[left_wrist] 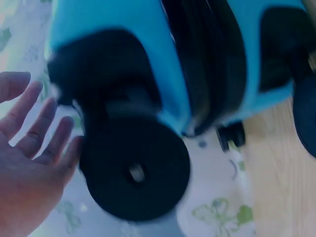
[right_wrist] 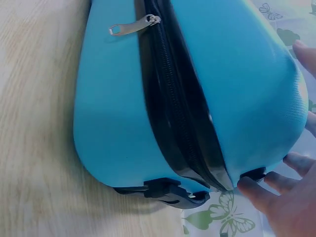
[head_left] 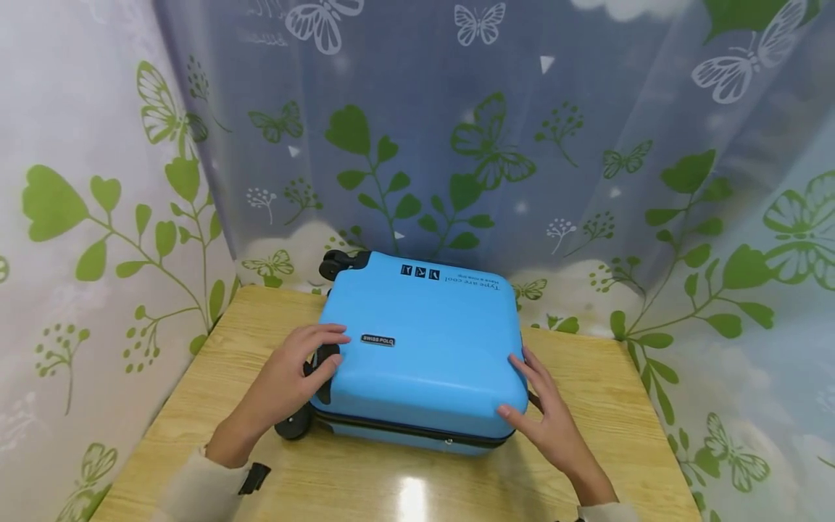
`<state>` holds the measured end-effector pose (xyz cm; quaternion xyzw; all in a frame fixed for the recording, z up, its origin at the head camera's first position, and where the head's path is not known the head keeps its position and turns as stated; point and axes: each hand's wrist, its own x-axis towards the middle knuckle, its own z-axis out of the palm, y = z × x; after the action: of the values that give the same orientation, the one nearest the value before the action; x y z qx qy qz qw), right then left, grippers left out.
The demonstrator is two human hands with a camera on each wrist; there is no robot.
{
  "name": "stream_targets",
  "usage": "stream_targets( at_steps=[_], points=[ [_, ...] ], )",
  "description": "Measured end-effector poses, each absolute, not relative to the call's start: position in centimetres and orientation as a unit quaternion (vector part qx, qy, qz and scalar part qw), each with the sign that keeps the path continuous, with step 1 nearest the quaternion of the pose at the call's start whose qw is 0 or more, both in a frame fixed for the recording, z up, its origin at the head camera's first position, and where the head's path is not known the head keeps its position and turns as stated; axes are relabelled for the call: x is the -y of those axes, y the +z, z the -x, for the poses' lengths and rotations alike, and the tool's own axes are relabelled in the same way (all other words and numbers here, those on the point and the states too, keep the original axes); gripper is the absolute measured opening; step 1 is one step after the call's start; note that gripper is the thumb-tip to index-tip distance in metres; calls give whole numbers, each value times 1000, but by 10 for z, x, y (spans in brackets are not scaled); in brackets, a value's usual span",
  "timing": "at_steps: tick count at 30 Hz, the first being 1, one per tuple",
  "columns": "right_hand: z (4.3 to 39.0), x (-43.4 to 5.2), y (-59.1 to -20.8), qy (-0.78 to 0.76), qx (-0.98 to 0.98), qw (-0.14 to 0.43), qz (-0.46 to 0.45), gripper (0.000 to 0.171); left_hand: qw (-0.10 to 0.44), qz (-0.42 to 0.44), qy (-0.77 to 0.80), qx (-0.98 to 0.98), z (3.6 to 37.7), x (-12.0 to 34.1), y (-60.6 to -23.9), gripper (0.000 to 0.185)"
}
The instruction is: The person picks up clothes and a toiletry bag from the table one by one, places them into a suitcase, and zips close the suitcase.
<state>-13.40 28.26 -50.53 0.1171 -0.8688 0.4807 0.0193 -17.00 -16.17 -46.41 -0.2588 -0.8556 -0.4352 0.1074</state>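
A light blue hard-shell suitcase [head_left: 430,319] lies flat on the wooden table, its "SWISS POLO" badge [head_left: 378,340] facing up. Black wheels are on its left side; one wheel [left_wrist: 136,170] looms large in the left wrist view. My left hand [head_left: 280,377] is at the near left corner, thumb and fingers spread over the black corner guard. At the right end, my right hand [head_left: 548,417] has its fingers spread along the edge of the shell. A black zipper band with a metal zipper pull [right_wrist: 131,27] runs round the side, and a black handle [right_wrist: 175,192] shows at the end.
Patterned curtains [head_left: 417,145] with leaves and butterflies enclose the back and both sides of the wooden table [head_left: 587,384]. The suitcase's far side is close to the back curtain. A black strap end [head_left: 254,478] hangs by the left sleeve.
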Motion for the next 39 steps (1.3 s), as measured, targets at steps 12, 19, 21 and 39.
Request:
stream_targets(
  at_steps=[12, 19, 21, 39],
  points=[
    [127, -279, -512, 487, 868, 24, -98, 87, 17, 321, -487, 812, 143, 115, -462, 29],
    [117, -273, -512, 481, 872, 37, -87, 93, -53, 337, -471, 813, 129, 87, -474, 27],
    [115, -272, -514, 477, 873, 45, -89, 92, -67, 336, -462, 818, 126, 80, -480, 26],
    [110, -265, -523, 408, 901, 101, -112, 94, -39, 303, -356, 883, 116, 26, -540, 18]
  ],
)
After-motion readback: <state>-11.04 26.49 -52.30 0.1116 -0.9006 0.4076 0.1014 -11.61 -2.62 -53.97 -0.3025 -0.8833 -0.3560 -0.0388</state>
